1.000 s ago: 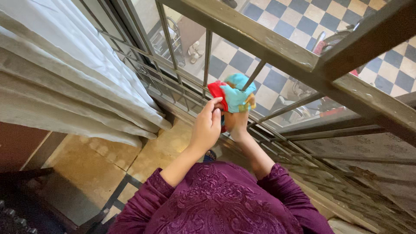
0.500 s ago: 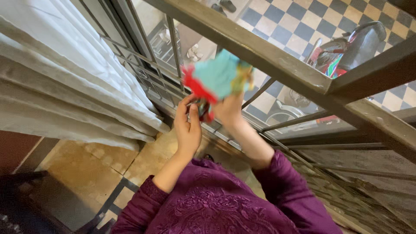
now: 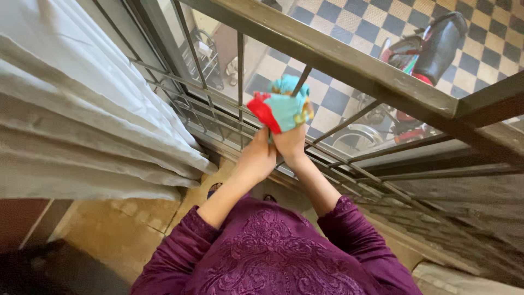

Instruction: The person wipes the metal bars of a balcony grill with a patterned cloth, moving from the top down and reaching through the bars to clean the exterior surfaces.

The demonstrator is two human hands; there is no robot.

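A small bunched cloth [image 3: 283, 107], turquoise with a red edge and yellow patches, is held up against the metal railing [image 3: 349, 68]. My right hand [image 3: 291, 145] grips it from below. My left hand [image 3: 256, 158] presses against the right hand just under the cloth, fingers closed on its lower part. Both arms wear purple embroidered sleeves.
White curtain or sheet [image 3: 71, 109] hangs at the left. Beyond the railing bars, far below, lies a checkered floor [image 3: 376, 24] with a parked scooter [image 3: 431, 43] and a wire rack [image 3: 204, 49]. A tan tiled floor [image 3: 109, 229] lies under me.
The cloth was lifted and shaken, blurring half a second ago, and now is lowered and bunched again. My left hand has closed in against the right one.
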